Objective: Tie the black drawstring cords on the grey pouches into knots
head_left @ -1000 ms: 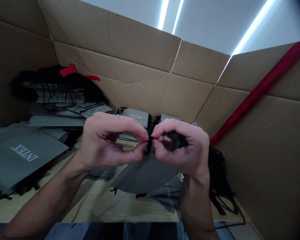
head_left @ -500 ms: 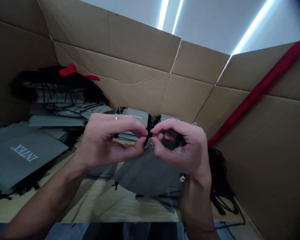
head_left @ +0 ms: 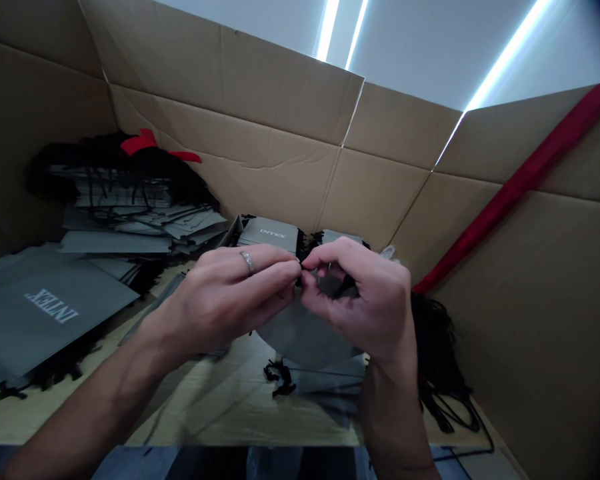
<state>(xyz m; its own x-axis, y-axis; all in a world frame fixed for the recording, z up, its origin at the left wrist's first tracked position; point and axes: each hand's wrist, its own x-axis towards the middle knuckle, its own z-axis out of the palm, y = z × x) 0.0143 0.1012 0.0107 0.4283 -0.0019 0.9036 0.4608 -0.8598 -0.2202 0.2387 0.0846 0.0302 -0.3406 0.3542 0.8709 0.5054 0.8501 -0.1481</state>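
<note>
My left hand (head_left: 230, 293) and my right hand (head_left: 363, 303) meet in the middle of the view, fingertips pinched together on a thin black cord (head_left: 300, 277). The cord belongs to a grey paper bag (head_left: 300, 337) that hangs below my hands over the wooden table (head_left: 215, 407). A ring shows on my left hand. A knotted black cord end (head_left: 279, 375) dangles under the bag. Most of the cord is hidden by my fingers.
Cardboard walls (head_left: 280, 113) surround the table on three sides. A stack of grey bags with black cords (head_left: 125, 200) sits at the back left, with a red ribbon (head_left: 143, 142) on top. A flat grey INTEX bag (head_left: 40, 313) lies left. Loose black cords (head_left: 437, 360) pile at right.
My left hand has rolled so its back and ring face up, fingers closing over the cord. The grey bag has risen a little, and a knotted cord end now hangs below it.
</note>
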